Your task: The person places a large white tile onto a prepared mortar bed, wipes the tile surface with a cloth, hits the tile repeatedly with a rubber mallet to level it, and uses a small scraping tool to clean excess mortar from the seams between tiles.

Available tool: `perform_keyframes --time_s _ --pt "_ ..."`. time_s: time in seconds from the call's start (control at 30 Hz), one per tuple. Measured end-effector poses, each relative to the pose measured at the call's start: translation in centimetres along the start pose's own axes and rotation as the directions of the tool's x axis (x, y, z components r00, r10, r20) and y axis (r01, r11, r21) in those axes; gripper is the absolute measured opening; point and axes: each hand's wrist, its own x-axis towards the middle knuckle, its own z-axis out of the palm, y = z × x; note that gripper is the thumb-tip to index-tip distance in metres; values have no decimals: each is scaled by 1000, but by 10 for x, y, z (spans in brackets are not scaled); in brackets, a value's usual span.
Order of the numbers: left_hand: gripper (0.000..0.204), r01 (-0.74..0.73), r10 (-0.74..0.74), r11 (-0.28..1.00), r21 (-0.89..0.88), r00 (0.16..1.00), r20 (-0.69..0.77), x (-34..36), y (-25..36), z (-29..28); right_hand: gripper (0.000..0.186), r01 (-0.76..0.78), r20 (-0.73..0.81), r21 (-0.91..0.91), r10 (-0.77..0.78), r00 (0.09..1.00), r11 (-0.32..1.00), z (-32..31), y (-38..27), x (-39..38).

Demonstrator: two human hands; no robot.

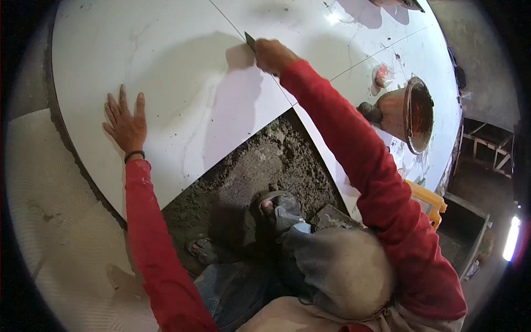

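Left hand [126, 123] spread wide, palm flat on the big white tile [182, 83], fingers splayed, a dark band at the wrist. Right hand [272, 55] stretched out to the tile's far corner, closed on a small flat blade [250, 40] with its tip at the joint between that tile and the next. Both sleeves red. Below the tile's near edge, bare grey mortar bed [249, 166], with a sandalled foot [274, 207] on it. To the right, on the neighbouring tiles [354, 83], a rusty-orange bucket [406, 113] tipped on its side, mouth facing right. Further right and lower, a yellow box [428, 202] just beside the right elbow.
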Motion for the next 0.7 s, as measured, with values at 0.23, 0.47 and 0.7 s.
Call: perform_keyframes --time_s 0.23,0.47,0.7 --pt "70 37 -37 999 -16 999 14 -3 9 0 14 106 -141 -64 -114 983 992 7 21 -11" --pt "70 30 -30 1000 7 999 39 -14 -3 7 23 -21 64 15 20 998 1000 3 9 -24" --pt "69 43 -43 999 0 997 62 -11 2 2 20 -76 -30 -23 76 997 997 10 16 -29"
